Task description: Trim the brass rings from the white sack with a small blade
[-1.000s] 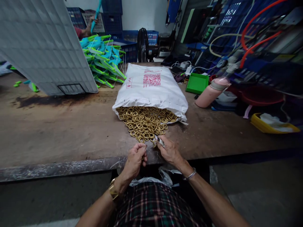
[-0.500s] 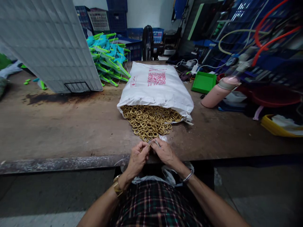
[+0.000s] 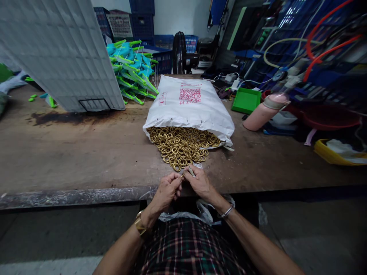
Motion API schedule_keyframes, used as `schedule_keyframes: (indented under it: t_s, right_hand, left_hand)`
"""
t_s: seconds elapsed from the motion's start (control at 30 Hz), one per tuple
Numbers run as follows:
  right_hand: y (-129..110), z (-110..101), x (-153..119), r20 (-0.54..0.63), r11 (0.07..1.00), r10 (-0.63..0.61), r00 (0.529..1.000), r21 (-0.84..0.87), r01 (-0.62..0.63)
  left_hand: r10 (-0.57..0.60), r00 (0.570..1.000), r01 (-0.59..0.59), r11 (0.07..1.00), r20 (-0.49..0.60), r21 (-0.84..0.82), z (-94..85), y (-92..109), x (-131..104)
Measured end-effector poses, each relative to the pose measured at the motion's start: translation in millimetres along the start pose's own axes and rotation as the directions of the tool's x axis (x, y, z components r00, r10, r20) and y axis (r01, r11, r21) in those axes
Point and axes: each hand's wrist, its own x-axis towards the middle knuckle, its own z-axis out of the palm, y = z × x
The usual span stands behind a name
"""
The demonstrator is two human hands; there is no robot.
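Brass-coloured rings (image 3: 180,147) spill in a heap from the mouth of a white woven sack (image 3: 163,110) lying on the wooden table. Just in front of the heap, near the table's edge, my left hand (image 3: 168,188) is closed in a pinch on a brass ring (image 3: 182,176), mostly covered by fingertips. My right hand (image 3: 200,184) meets it there, fingers closed around a slim, pointed metal tool (image 3: 191,171) whose tip points up and away; its exact kind is too small to tell. The fingertips of both hands almost touch.
A grey ribbed panel (image 3: 71,57) stands tilted at left, beside stacked green and blue plastic parts (image 3: 133,70). To the right are a green tray (image 3: 246,100), a pink bottle (image 3: 262,114) and a yellow basin (image 3: 329,152). Red hoses (image 3: 311,46) hang above.
Both hands stay at the same spot in front of the rings. The metal tool in my right hand has tilted slightly and shows more. The camera view has shifted a little.
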Motion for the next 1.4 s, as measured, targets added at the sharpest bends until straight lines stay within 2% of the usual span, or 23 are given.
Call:
schedule_keyframes:
  t_s: [0.17,0.37,0.6,0.67,0.77,0.87,1.03,1.3,1.4]
  right_hand:
    - [-4.0,-2.0,-1.6,0.028,0.998,-0.019,0.999,-0.055,0.020]
    - [-4.6,-2.0,-2.0,0.067,1.000,0.016,0.998,0.019,-0.017]
    - [-6.6,-0.3,-1.2,0.073,0.999,-0.025,0.997,0.041,0.022]
    - [-5.7,-1.6,-2.1,0.047,0.999,-0.024,0.999,-0.040,0.026]
    - [-1.9,-4.1,-6.8,0.027,0.960,-0.076,0.997,-0.269,0.081]
    - [2.4,-5.2,-13.1,0.136,0.888,-0.137,0.981,-0.422,0.182]
    - [7.3,-3.5,-15.3,0.247,0.835,-0.116,0.962,-0.500,0.229]
    - [3.0,-4.7,-12.4,0.319,0.817,-0.049,0.946,-0.532,0.222]
    - [1.0,-5.9,-7.7,0.298,0.803,-0.022,0.954,-0.564,0.194]
  left_hand:
    - [0.008,1.000,-0.008,1.000,-0.014,-0.022,1.8,1.2,-2.3]
    - [0.032,0.999,-0.032,0.999,-0.026,-0.025,4.8,2.7,-4.4]
    - [0.038,0.999,-0.038,0.998,-0.003,-0.040,0.0,-1.1,-4.1]
    - [0.055,0.998,-0.055,0.997,0.007,-0.049,-1.1,-2.4,-4.1]
    - [0.069,0.998,-0.069,0.995,0.002,-0.072,-2.0,-3.8,-3.8]
    - [0.083,0.996,-0.084,0.993,-0.018,-0.085,-2.0,-4.5,-3.5]
    - [0.111,0.993,-0.113,0.993,-0.035,-0.044,-1.5,-5.6,-3.4]
    - [0.156,0.986,-0.152,0.986,-0.052,0.061,-2.7,-8.5,-2.7]
    - [0.169,0.985,-0.167,0.983,-0.022,0.073,-1.7,-7.0,-7.0]
